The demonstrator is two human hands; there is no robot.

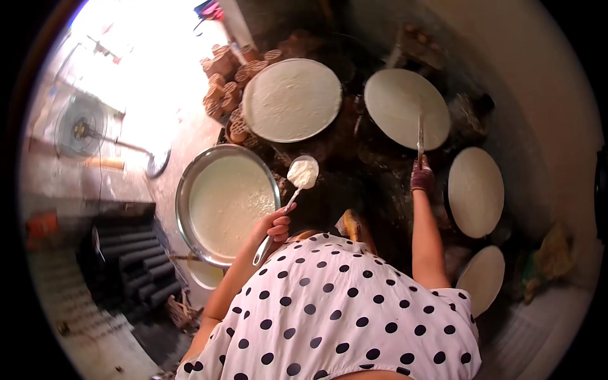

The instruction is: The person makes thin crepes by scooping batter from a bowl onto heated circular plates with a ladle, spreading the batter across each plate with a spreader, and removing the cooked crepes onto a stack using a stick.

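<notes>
My left hand (pixel 277 225) is closed around the handle of a ladle (pixel 303 173), whose bowl carries a thick white mass. Just left of it stands a wide metal basin (pixel 182 209) of pale, creamy liquid. My right hand (pixel 422 177), in a dark glove, grips a long thin blade-like tool (pixel 420 134). That tool reaches over a round pale disc (pixel 392 95) at the upper right; whether its tip touches the surface I cannot tell. Another round disc (pixel 291 101), with a lumpy white surface, lies at upper centre.
Two more pale discs, one (pixel 476 193) at right and one (pixel 482 278) lower right, flank my right arm. Perforated clay-coloured cylinders (pixel 223 63) are heaped at upper left. Black cylinders (pixel 136 253) are stacked at lower left. A standing fan (pixel 80 128) is farther left.
</notes>
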